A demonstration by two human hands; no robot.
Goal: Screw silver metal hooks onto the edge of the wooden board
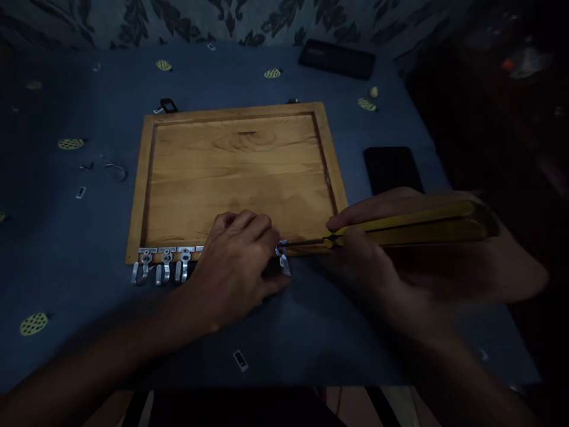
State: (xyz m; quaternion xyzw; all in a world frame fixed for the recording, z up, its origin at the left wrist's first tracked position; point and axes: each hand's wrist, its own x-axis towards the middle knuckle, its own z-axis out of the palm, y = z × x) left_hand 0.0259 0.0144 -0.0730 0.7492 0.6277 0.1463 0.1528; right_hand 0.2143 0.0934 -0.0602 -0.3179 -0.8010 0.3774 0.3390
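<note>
A framed wooden board (240, 172) lies flat on the blue cloth. Along its near edge runs a metal rail of hooks (166, 264), several of them showing to the left of my left hand (242, 261). That hand presses over the rail, fingers curled, its thumb and fingertips about the rightmost visible hook (283, 261). In my right hand (377, 255) is a screwdriver with a yellow handle (418, 225), fingers wrapped round it. Its shaft points left and reaches the top of that hook. My left hand hides the middle of the rail.
Beyond the board lies a dark oblong case (336, 59), with a flat black object (393, 169) to the right. A small clear curved piece (115, 171) sits at left. Two dark hangers (169, 105) show at the board's far edge. The cloth (89, 249) ends at right.
</note>
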